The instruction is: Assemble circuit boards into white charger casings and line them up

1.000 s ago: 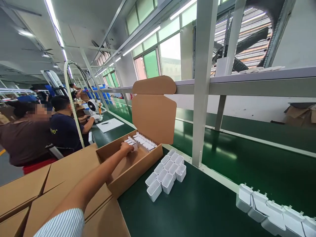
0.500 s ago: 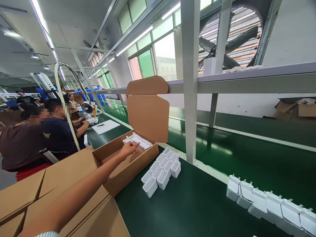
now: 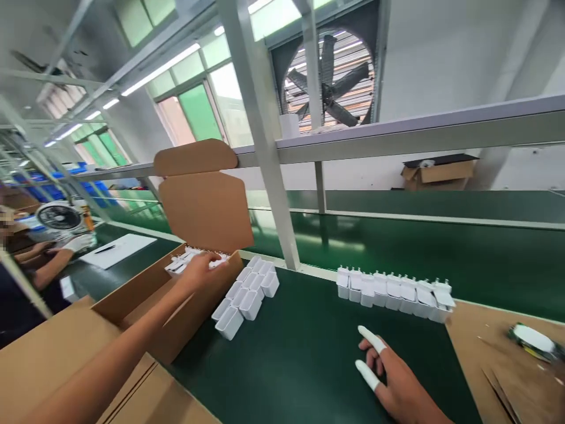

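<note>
My left hand (image 3: 200, 272) reaches into an open cardboard box (image 3: 154, 330), its fingers curled together at the small white plastic parts (image 3: 183, 259) inside. What the fingertips hold is hidden. Just right of the box stands a block of white open-topped plastic housings (image 3: 247, 294) on the green tabletop. My right hand (image 3: 388, 377), with white finger cots on thumb and forefinger, hovers over the table; those two fingers are apart and nothing is between them. Beyond it stretches a row of white plastic housings (image 3: 392, 294) with small metal prongs on top.
A metal post (image 3: 269, 165) rises behind the housings and carries a shelf (image 3: 419, 132). Brown board (image 3: 494, 347) at right bears tweezers (image 3: 503, 394) and a green-and-white object (image 3: 534, 341). Closed cartons (image 3: 57, 359) fill the lower left. A co-worker's gloved hand (image 3: 77, 242) is at far left.
The view has swung right, bringing my right hand, the full prong row and the brown board into sight. My left hand stays in the box at the white parts.
</note>
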### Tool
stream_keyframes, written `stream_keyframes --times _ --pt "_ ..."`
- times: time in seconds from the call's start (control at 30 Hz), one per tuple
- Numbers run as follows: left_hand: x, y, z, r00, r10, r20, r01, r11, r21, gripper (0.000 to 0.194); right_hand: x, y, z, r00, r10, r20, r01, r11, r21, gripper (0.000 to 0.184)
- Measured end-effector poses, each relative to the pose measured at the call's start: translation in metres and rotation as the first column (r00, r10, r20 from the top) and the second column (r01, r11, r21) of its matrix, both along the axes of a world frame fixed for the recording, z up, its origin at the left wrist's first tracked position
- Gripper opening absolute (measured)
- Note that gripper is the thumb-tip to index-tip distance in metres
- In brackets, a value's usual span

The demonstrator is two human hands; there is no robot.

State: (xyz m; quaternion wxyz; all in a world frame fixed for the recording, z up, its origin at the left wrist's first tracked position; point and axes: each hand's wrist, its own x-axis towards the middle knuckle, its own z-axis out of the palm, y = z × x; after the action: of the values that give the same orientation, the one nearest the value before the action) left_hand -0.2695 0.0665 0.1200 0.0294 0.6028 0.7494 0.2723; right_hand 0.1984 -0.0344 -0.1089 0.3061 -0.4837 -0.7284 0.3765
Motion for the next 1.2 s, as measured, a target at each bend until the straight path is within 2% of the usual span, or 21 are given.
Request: stream_keyframes --times 0.07,0.13,0.17,0.23,0.27,0.33,0.4,0.47,0.53,0.63,0.7,0.73,0.77,0.83,0.87,0.9,0.97,1.1,1.17,1.2 --pt "0.033 0.004 0.008 0.993 -0.121 -0.017 0.121 0.992 0.019 0.058 -0.004 -0.002 0.012 1.0 0.006 0.019 -0.007 0.997 0.08 0.036" --pt "0.08 0.005 0.006 0.943 -0.332 0.028 0.333 0.943 -0.029 0.063 -0.007 -0.003 0.023 0.999 0.006 0.035 -0.01 0.993 0.115 0.042" --pt "0.109 0.004 0.0 0.883 -0.466 0.054 0.469 0.876 -0.113 0.066 -0.008 -0.004 0.028 0.999 0.006 0.036 -0.011 0.993 0.121 0.046" --pt "0.17 0.007 -0.018 0.767 -0.641 0.009 0.629 0.749 -0.209 0.081 -0.008 -0.005 0.033 1.0 0.009 0.021 -0.012 0.992 0.127 0.052" --pt "0.2 0.011 -0.028 0.72 -0.693 -0.038 0.662 0.703 -0.26 0.095 -0.008 -0.006 0.034 1.0 0.013 0.008 -0.014 0.991 0.133 0.054" --pt "0.255 0.025 -0.048 0.688 -0.718 -0.099 0.643 0.668 -0.376 0.117 -0.007 -0.006 0.035 1.0 0.013 -0.02 -0.01 0.99 0.137 0.054" --pt "0.296 0.043 -0.063 0.658 -0.745 -0.114 0.643 0.633 -0.43 0.122 -0.005 -0.005 0.035 0.999 0.005 -0.044 0.001 0.991 0.132 0.053" --pt "0.319 0.062 -0.069 0.62 -0.777 -0.112 0.652 0.589 -0.477 0.112 -0.005 -0.004 0.037 0.998 -0.003 -0.058 0.01 0.992 0.129 0.054" --pt "0.327 0.076 -0.069 0.573 -0.813 -0.104 0.662 0.534 -0.526 0.094 -0.005 -0.003 0.04 0.998 -0.005 -0.056 0.013 0.991 0.134 0.057" --pt "0.316 0.084 -0.062 0.487 -0.871 -0.065 0.692 0.431 -0.58 0.077 -0.005 -0.002 0.046 0.999 -0.002 -0.039 0.008 0.99 0.141 0.057" --pt "0.301 0.078 -0.057 0.445 -0.894 -0.042 0.708 0.381 -0.594 0.085 -0.005 -0.002 0.048 1.0 0.004 -0.017 -0.001 0.988 0.153 0.054" --pt "0.294 0.073 -0.055 0.453 -0.891 -0.039 0.713 0.389 -0.584 0.098 -0.005 -0.003 0.049 1.0 0.005 -0.007 -0.004 0.987 0.158 0.052" --pt "0.288 0.067 -0.053 0.489 -0.871 -0.044 0.709 0.427 -0.561 0.113 -0.004 -0.003 0.049 1.0 0.005 -0.001 -0.005 0.987 0.161 0.05" --pt "0.281 0.053 -0.051 0.623 -0.781 -0.057 0.652 0.557 -0.514 0.139 -0.003 -0.003 0.048 1.0 0.008 -0.006 -0.007 0.987 0.162 0.048" --pt "0.281 0.047 -0.051 0.694 -0.717 -0.063 0.598 0.623 -0.504 0.145 -0.003 -0.002 0.048 1.0 0.011 -0.013 -0.009 0.987 0.163 0.049" --pt "0.283 0.041 -0.053 0.752 -0.655 -0.069 0.539 0.673 -0.506 0.147 -0.003 -0.002 0.047 1.0 0.014 -0.02 -0.011 0.986 0.167 0.049" --pt "0.292 0.031 -0.061 0.821 -0.565 -0.08 0.453 0.73 -0.512 0.145 -0.002 -0.001 0.044 0.999 0.018 -0.03 -0.013 0.983 0.181 0.047" --pt "0.313 0.014 -0.085 0.873 -0.484 -0.051 0.429 0.815 -0.388 0.135 -0.004 -0.003 0.031 0.998 0.002 -0.068 0.011 0.983 0.181 0.038" --pt "0.312 0.008 -0.087 0.882 -0.47 -0.019 0.436 0.832 -0.344 0.136 -0.004 -0.004 0.019 0.995 -0.009 -0.103 0.026 0.986 0.167 0.041" --pt "0.305 0.006 -0.082 0.885 -0.465 -0.003 0.439 0.838 -0.323 0.137 -0.003 -0.004 0.011 0.993 -0.01 -0.119 0.029 0.987 0.156 0.044"
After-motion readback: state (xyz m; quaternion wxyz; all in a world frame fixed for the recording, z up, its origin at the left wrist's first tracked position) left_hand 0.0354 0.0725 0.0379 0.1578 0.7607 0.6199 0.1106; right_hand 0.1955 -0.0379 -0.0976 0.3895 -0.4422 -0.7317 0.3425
